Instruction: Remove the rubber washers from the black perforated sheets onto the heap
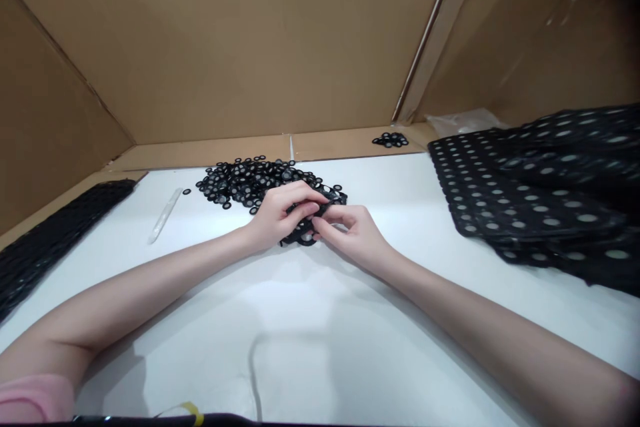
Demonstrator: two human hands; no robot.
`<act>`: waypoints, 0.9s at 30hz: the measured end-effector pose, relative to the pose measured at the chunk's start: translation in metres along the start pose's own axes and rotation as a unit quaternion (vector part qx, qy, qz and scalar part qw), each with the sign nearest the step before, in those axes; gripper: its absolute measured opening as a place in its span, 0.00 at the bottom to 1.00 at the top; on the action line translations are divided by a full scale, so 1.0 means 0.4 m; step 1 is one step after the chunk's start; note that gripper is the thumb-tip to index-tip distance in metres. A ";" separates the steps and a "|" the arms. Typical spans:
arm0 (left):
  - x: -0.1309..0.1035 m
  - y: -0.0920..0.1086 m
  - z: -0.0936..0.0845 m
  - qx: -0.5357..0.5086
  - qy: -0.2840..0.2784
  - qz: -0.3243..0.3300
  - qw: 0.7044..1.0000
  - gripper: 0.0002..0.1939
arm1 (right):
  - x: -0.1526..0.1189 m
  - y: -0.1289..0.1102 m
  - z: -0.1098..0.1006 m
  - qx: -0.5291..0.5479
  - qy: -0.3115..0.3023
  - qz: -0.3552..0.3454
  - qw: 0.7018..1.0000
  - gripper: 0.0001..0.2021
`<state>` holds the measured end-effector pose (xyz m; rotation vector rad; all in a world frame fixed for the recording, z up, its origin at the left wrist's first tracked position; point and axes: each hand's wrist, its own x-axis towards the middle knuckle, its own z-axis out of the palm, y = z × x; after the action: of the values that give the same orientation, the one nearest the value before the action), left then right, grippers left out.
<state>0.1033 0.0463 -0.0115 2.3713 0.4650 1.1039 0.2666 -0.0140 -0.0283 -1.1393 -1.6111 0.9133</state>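
Note:
My left hand (pixel 285 215) and my right hand (pixel 354 235) meet over the middle of the white table (pixel 225 320). The fingers of both are pinched on a bunch of black ring pieces (pixel 304 237), partly hidden beneath them. Whether these are joined or loose, I cannot tell. Just behind the left hand spreads a pile of small black rings (pixel 240 180) with pale centres, and its near edge runs up to the fingers. One loose ring (pixel 187 191) lies left of the pile.
Black dotted sheets (pixel 485 193) lie at the right, near a clear plastic bag (pixel 467 121). At left are a dark textured strip (pixel 65 230) and a slim whitish stick (pixel 166 215). A small ring cluster (pixel 390 140) sits at the back. Cardboard walls (pixel 250 47) enclose the table.

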 end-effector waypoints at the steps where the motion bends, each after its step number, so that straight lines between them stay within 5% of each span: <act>1: -0.001 0.000 0.002 0.019 0.006 0.014 1.000 0.09 | 0.000 -0.001 -0.001 0.003 0.002 -0.001 1.000 0.11; 12: -0.012 -0.006 0.007 0.084 0.025 0.079 0.993 0.08 | 0.000 -0.001 -0.002 0.034 0.035 0.043 0.998 0.09; 27: -0.001 0.005 0.037 0.032 0.065 -0.130 0.989 0.08 | -0.010 0.000 0.012 -0.111 0.017 -0.036 0.993 0.13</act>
<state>0.1149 0.0403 -0.0189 2.2217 0.8413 1.1386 0.2627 -0.0182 -0.0306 -1.2320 -1.7457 0.6770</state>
